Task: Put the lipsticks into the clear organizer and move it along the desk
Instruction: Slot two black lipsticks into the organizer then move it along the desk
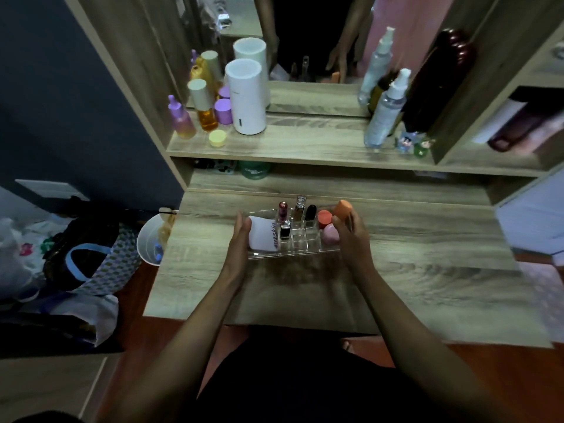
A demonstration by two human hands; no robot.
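- Clear organizer sat on the wooden surface, about mid-width and towards the back, below the shelf.
- Four lipsticks stood upright in its small compartments: a dark red one, a clear-capped one, a black one and a short black-and-silver one.
- White tube lay in the left section; an orange jar and a pink round thing filled the right end.
- Left hand was open and flat, palm pressed to the organizer's left end.
- Right hand was at the right end, fingers curled round an orange sponge; whether it also touched the organizer wall could not be told.
- Judgement: loading looked done, with the move along the surface at hand.
- Handling: the tray looked like stiff, thin, smooth plastic, light in itself, likely slippery and liable to crack if squeezed hard.
- The tall lipsticks sat loose and could tip on a jerk.
- Best hold: both short ends, low near the base, sliding rather than lifting.
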